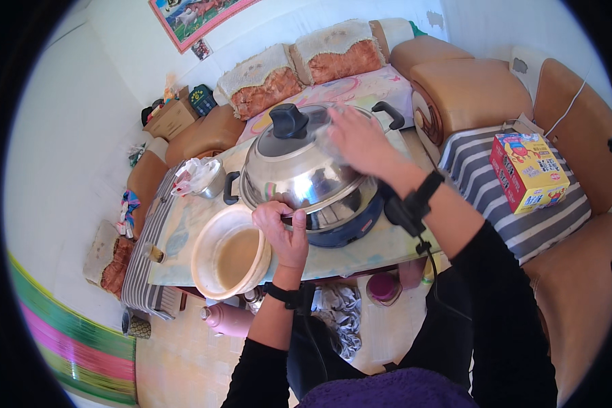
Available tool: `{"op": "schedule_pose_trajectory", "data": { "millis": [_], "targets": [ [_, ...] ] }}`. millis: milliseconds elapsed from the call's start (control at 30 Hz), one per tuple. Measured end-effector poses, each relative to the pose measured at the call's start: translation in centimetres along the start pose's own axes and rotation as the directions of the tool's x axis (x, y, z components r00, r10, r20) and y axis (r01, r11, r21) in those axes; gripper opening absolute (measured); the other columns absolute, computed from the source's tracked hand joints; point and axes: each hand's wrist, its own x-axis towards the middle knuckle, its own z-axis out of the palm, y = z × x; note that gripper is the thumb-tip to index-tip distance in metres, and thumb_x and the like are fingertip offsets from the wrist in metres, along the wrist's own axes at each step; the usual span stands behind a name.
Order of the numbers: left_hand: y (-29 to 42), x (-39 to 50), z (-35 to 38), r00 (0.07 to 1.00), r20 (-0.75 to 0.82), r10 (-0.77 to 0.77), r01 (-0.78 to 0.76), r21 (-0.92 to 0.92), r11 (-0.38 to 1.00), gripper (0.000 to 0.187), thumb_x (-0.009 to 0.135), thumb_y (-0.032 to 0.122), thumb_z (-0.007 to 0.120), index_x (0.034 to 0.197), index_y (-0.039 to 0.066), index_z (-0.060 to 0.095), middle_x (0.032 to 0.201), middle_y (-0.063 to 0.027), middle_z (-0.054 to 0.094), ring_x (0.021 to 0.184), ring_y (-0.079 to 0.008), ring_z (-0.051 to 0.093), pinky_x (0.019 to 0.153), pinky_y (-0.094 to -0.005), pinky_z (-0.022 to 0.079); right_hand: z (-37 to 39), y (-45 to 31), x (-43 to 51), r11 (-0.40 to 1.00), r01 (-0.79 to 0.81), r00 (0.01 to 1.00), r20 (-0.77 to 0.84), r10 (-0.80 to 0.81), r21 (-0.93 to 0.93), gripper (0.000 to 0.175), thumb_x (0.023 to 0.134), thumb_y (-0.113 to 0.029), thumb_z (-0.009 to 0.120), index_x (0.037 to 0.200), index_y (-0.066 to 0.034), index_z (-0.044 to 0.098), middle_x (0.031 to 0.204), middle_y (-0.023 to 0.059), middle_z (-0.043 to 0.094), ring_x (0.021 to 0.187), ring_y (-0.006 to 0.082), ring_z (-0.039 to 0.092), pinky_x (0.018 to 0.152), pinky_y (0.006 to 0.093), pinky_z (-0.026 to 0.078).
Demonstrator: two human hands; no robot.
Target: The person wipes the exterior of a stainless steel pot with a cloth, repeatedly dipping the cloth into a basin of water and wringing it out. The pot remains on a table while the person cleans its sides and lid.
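Note:
A steel electric pot with a blue base [344,227] stands on the table before me, covered by a domed steel lid [290,173] with a black knob [288,121]. My left hand [283,237] pinches the lid's near rim between thumb and fingers. On the lid's upper right side lies my right hand [362,140], blurred, pressing a pale cloth [328,140] to the metal. The cloth is mostly hidden under the palm. Black side handles [231,187] stick out from the pot. A cream plastic basin [204,255] with cloudy brownish water sits just left of my left hand.
Left of the pot is a metal bowl [215,183] with plastic bags, and a small jar [154,252] lies nearby. Brown sofas [469,92] surround the table. A yellow box [533,171] rests on the striped cover at right. Below are a pink thermos [227,319] and a lined bin [344,321].

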Motion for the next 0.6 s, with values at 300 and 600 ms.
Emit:
{"op": "schedule_pose_trajectory", "data": {
  "millis": [300,600],
  "targets": [
    [0.0,0.0,0.1,1.000,-0.016,0.012,-0.012,-0.022,1.000,0.037,0.096,0.042,0.063,0.091,0.007,0.052,0.091,-0.0104,0.050,0.091,-0.0287,0.043,0.089,-0.0410,0.033,0.4,-0.3,0.5,0.994,0.020,0.998,0.057,-0.014,-0.111,0.061,0.106,-0.040,0.032,0.158,-0.0079,0.029,0.159,0.0187,0.039,0.149,0.0366,0.034,0.118,0.0660,0.020],
    [0.3,0.2,-0.1,1.000,0.004,0.018,-0.018,0.014,1.000,0.036,0.097,0.041,0.063,0.091,0.006,0.052,0.092,-0.0106,0.049,0.091,-0.0296,0.043,0.089,-0.0418,0.033,-1.9,2.1,5.0,0.954,-0.285,0.936,0.244,0.254,0.098,0.068,0.103,-0.035,0.036,0.161,-0.0056,0.016,0.160,0.0162,0.038,0.149,0.0320,0.034,0.120,0.0671,0.014]
  ]
}}
